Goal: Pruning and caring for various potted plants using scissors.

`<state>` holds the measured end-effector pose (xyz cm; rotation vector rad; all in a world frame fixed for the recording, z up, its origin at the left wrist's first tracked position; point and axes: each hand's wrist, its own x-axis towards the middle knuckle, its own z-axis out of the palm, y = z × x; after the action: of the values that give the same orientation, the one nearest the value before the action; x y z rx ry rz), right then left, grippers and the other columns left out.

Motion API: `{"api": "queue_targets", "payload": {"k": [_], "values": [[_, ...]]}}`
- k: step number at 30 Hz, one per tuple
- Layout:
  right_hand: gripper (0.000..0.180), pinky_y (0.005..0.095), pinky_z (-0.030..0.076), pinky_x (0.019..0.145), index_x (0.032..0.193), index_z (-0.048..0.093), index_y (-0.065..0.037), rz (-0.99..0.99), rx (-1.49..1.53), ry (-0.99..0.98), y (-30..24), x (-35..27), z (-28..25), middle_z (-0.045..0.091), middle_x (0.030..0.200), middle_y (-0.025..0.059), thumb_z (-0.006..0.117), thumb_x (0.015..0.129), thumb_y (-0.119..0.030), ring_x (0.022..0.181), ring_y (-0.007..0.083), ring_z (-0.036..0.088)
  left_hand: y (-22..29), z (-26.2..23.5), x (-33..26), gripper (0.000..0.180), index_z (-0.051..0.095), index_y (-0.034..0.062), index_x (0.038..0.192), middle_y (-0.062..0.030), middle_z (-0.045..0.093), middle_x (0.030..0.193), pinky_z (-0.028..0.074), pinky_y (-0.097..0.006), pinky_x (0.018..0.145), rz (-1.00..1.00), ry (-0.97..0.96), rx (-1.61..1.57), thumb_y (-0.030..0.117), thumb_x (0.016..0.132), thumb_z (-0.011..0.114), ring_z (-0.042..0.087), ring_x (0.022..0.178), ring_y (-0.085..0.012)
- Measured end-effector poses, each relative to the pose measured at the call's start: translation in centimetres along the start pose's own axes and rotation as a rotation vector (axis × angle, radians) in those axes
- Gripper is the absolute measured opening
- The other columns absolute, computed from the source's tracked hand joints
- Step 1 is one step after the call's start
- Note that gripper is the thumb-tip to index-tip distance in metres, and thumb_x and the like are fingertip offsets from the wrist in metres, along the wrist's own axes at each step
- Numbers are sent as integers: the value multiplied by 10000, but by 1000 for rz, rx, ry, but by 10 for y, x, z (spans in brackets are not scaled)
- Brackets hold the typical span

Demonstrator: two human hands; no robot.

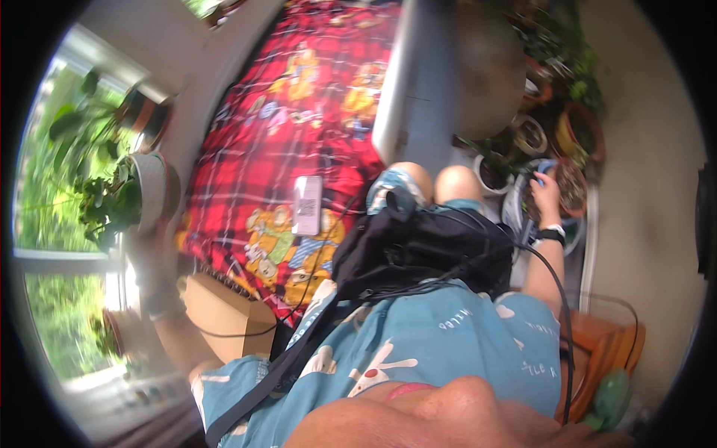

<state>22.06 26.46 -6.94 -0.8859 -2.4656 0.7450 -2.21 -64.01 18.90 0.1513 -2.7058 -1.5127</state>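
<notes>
At the window, on my left, is a white pot point(151, 190) with a green plant point(108, 205) in it. My left hand point(146, 245) reaches to the lower side of this pot, but the hand is blurred, so I cannot tell whether it grasps the pot or only is near it. On my other side, my right hand point(546, 196) is among the flowerpots by the wall. Its fingers are bent close to a small blue thing point(540, 181), just beside a round brown pot point(573, 187); I cannot tell if they are closed on it. A black band point(551, 235) is around my right wrist.

Above the white pot in the view, there is a dark pot with an orange stripe point(143, 116), and behind both is the bright window point(63, 291). Near my right hand are also a yellow pot point(579, 133) and a white-rimmed pot point(493, 175). Between my two arms, a black bag point(418, 254) lies on my lap, over my blue clothes point(441, 328). To its left, a pale flat rectangle point(306, 216) rests on a red checked cloth point(261, 145) with yellow bears. A cardboard box point(224, 310) is near my left forearm.
</notes>
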Motion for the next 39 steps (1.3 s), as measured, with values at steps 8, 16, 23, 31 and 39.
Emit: {"api": "queue_targets", "payload": {"k": [8,16,23,31,39], "values": [[289,220,467,538,1113,588,-14,512,414,-159,-1,-93,-29,625,806,42,611,839,-103,633,89,565,92,157,22,405,444,-32,1244,-194,495,1254,484,-443,881,135,-249,-100,149,882,443,454,1178,-350],[287,219,477,559,1121,587,-18,743,544,33,33,-164,-34,620,839,31,590,863,-142,671,92,576,230,385,-39,474,439,-93,1217,-225,500,1220,410,-467,972,-312,-1066,-823,95,795,546,491,1131,-335],[338,285,470,573,1094,604,11,585,167,288,27,-182,-32,617,768,84,635,789,-133,645,161,583,275,538,-112,371,471,-108,1112,-237,554,1089,503,-435,855,-483,-1435,-483,99,805,486,559,1005,-351],[457,440,396,918,1126,542,34,735,-177,617,13,-177,-34,573,1068,252,617,704,-122,1038,412,516,238,650,-213,387,438,-38,1184,-173,561,1104,547,-416,787,-662,-1704,-247,64,810,452,592,964,-305],[514,381,431,863,1225,453,73,954,186,777,57,-178,-6,585,1076,234,559,802,-199,988,344,566,211,674,-245,373,439,-3,1176,-134,548,1130,550,-406,798,-694,-1672,-179,-3,806,482,605,949,-276]]}}
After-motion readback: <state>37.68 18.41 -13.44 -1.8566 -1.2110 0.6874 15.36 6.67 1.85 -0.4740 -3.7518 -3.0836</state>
